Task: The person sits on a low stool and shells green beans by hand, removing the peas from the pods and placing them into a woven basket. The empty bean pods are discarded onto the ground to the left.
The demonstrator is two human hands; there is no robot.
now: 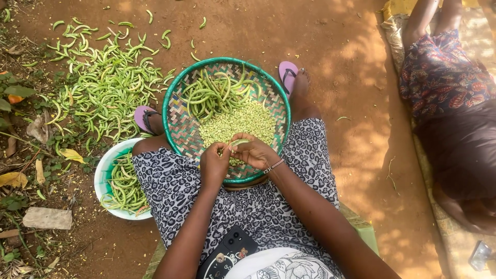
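Note:
A round woven basket with a green rim [172,92] rests on my knees, holding whole green bean pods [212,93] at its far side and a heap of pale shelled beans [240,121] nearer me. Both hands meet over the basket's near edge. My right hand [254,152], with a bracelet at the wrist, and my left hand [214,165] pinch one green pod [238,141] between their fingertips.
A white bowl [101,175] of pods stands by my left knee. Empty pods [106,82] litter the dirt at the upper left. A phone [230,250] lies in my lap. Another person [454,103] lies on a mat at the right, a second phone [480,254] beside them.

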